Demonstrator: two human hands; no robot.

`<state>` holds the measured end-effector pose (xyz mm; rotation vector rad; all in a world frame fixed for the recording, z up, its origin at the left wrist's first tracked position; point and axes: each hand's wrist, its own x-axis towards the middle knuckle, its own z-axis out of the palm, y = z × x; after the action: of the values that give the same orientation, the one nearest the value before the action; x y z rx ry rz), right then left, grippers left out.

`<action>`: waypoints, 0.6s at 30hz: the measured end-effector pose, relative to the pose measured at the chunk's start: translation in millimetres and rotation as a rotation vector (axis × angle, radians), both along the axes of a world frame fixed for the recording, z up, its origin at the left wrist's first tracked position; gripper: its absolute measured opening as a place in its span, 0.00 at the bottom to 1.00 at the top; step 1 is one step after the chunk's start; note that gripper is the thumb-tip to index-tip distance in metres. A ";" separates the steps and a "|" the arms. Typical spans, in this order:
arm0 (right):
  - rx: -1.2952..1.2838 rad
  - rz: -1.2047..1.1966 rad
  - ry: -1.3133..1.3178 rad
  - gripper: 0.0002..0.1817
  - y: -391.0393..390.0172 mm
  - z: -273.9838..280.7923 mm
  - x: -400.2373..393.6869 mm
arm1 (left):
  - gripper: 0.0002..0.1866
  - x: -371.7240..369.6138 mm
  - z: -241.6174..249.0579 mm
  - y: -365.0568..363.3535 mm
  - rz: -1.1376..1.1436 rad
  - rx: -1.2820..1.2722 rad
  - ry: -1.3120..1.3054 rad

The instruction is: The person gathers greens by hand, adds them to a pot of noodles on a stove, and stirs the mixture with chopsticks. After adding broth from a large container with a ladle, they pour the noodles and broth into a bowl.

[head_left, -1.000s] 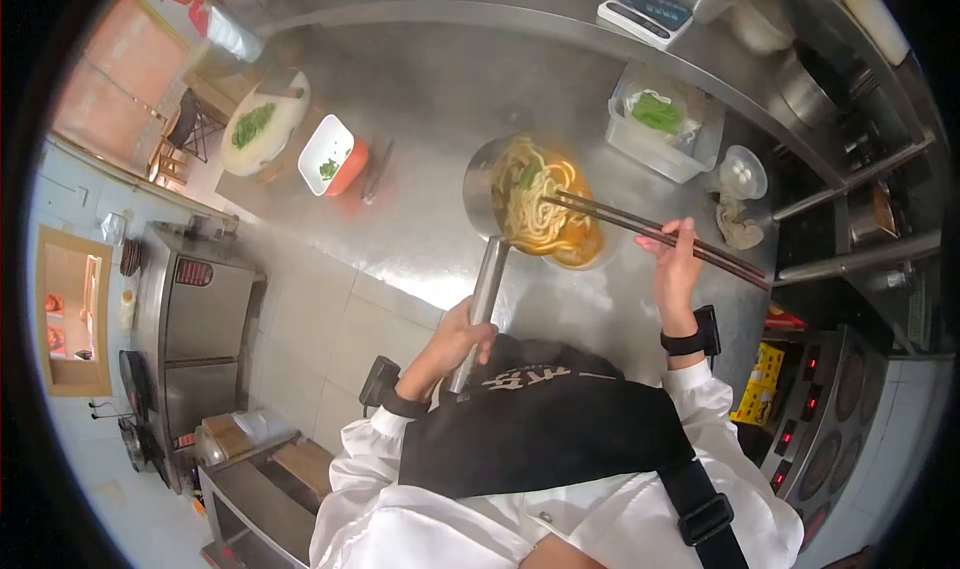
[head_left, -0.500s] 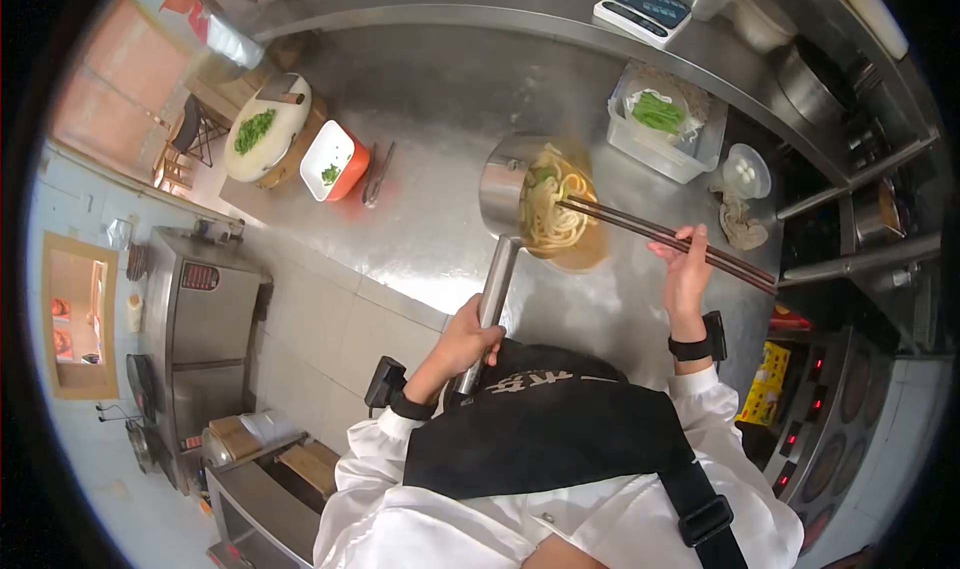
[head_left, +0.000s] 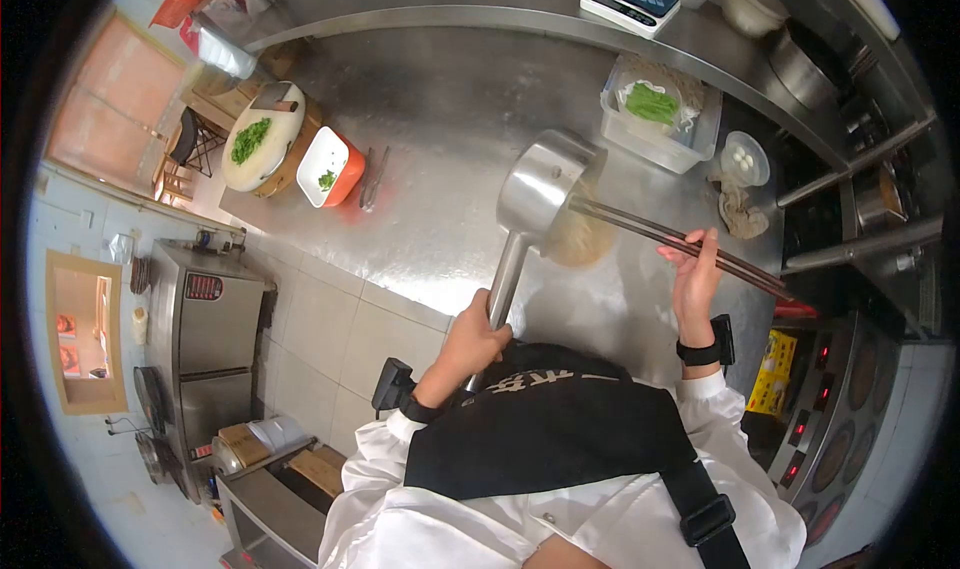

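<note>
My left hand (head_left: 475,339) is wrapped round the handle of a steel saucepan (head_left: 540,184), which is tipped far to the right so that its outer side faces me. My right hand (head_left: 693,284) grips a pair of long dark chopsticks (head_left: 680,241), their tips at the pan's tilted mouth. Under that mouth sits a bowl (head_left: 582,241) with pale noodles and broth, blurred and partly covered by the pan. What is left inside the pan is hidden.
On the steel counter (head_left: 420,99) are a round board (head_left: 280,144) with chopped greens, an orange-and-white container (head_left: 342,174), tongs (head_left: 375,181), a clear bin (head_left: 665,149), a small tub (head_left: 745,159) and a cloth (head_left: 740,214). A scale (head_left: 632,4) sits on the shelf above.
The saucepan has tipped further to the right, so the noodles seen in its mouth before are now in the bowl below or hidden. Both hands keep their holds.
</note>
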<state>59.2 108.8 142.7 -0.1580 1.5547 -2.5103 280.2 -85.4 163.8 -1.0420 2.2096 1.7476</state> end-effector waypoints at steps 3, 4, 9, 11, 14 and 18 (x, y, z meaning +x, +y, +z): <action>0.052 0.002 0.053 0.19 2.5 4.1 3.8 | 0.17 0.3 -9.8 -0.1 -0.041 -0.196 0.002; 0.053 0.002 0.052 0.19 2.8 6.7 5.5 | 0.18 -0.1 -12.2 -0.2 -0.075 -0.340 0.015; 0.180 0.026 0.189 0.21 6.4 21.8 17.3 | 0.18 -4.3 -5.8 -2.6 -0.142 -0.530 0.000; 0.224 0.028 0.192 0.21 6.9 29.9 20.2 | 0.18 -6.3 -5.4 -5.1 -0.173 -0.593 0.008; 0.328 0.035 0.196 0.20 6.8 44.2 27.8 | 0.18 -6.9 -5.9 -9.7 -0.221 -0.689 -0.002; 0.470 0.081 0.254 0.19 12.1 57.8 32.4 | 0.18 -4.1 -3.7 -21.1 -0.220 -0.742 0.006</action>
<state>91.6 120.9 200.5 -0.4725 2.1384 -2.0553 276.1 -106.5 160.1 -0.8338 2.9146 0.8351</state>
